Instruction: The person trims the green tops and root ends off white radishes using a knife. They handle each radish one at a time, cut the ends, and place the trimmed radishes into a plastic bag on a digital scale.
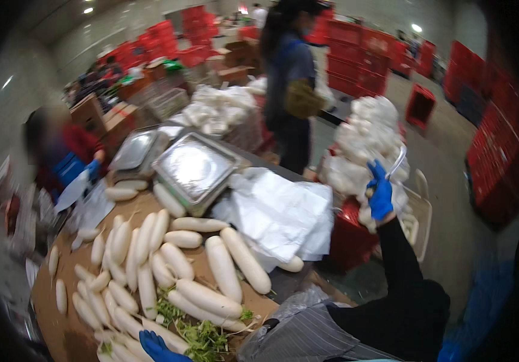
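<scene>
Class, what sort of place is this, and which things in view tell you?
Probably a vegetable packing room: long white radishes are heaped beside what looks like a metal-topped scale, a pile of white plastic bags stands nearby, and red crates are stacked in the background.

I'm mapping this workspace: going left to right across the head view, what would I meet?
Co-worker in dark red sleeves, front square silver metal tray, flat white plastic bags, wearer's blue-gloved right hand, lone red plastic crate, larger red plastic crates at far right.
</scene>
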